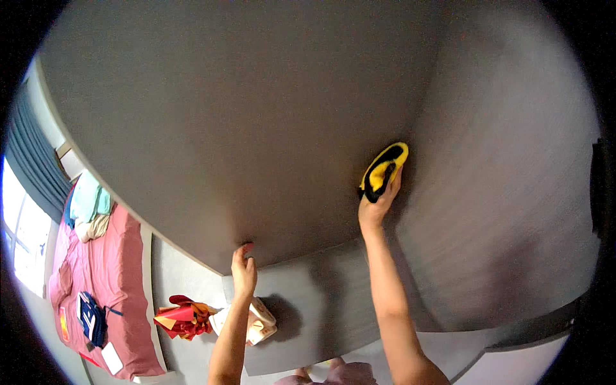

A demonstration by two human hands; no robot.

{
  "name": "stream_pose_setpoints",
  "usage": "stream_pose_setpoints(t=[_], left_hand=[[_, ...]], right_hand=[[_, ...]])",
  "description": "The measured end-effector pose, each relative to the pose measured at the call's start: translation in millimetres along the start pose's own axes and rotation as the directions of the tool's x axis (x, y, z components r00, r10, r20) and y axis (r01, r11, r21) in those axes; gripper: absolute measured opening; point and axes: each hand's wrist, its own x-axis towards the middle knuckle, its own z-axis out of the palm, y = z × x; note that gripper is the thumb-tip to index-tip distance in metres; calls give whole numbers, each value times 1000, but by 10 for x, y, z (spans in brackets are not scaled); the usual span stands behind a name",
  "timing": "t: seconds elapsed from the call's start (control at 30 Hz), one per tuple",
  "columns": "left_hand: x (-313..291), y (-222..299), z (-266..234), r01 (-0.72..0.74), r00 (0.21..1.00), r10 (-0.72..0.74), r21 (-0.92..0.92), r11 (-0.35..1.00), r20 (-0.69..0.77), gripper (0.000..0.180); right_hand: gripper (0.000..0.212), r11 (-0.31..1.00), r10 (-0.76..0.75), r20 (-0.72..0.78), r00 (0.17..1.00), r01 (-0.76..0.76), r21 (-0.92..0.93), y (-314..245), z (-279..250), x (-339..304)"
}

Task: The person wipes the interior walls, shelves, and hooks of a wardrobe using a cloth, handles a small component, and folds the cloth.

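Note:
A large grey panel (pixel 256 128), like a wardrobe front, fills most of the view. My right hand (pixel 375 205) presses a yellow and black cloth (pixel 384 168) flat against this grey surface, right beside an inner corner. My left hand (pixel 244 269) rests on the panel's lower edge, fingers bent over it, holding nothing else. Both forearms rise from the bottom of the picture.
A bed with a pink sheet (pixel 122 289) lies at the lower left, with folded clothes (pixel 90 205) and a blue bag (pixel 92 317) on it. Red and yellow paper bags (pixel 183 317) and a white bag (pixel 260 324) sit on the floor. A window with a grey curtain (pixel 32 167) is far left.

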Motion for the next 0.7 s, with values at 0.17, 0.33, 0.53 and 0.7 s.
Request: stream_pose_setpoints(t=[0.17, 0.33, 0.53, 0.7], left_hand=[[-17, 95, 83, -21, 998, 22, 22, 1000, -64, 36], [11, -30, 90, 22, 1000, -21, 68, 997, -20, 38], [-49, 72, 27, -13, 997, 6, 92, 996, 81, 46], [-130, -235, -111, 11, 992, -30, 156, 988, 119, 51]], right_hand=[[71, 997, 25, 54, 998, -21, -79, 226, 119, -844], [71, 884, 466, 271, 842, -433, -176, 228, 110, -2006], [79, 611, 783, 330, 528, -752, -246, 93, 132, -2721], [78, 51, 988, 156, 19, -979, -200, 38, 352, -2750]])
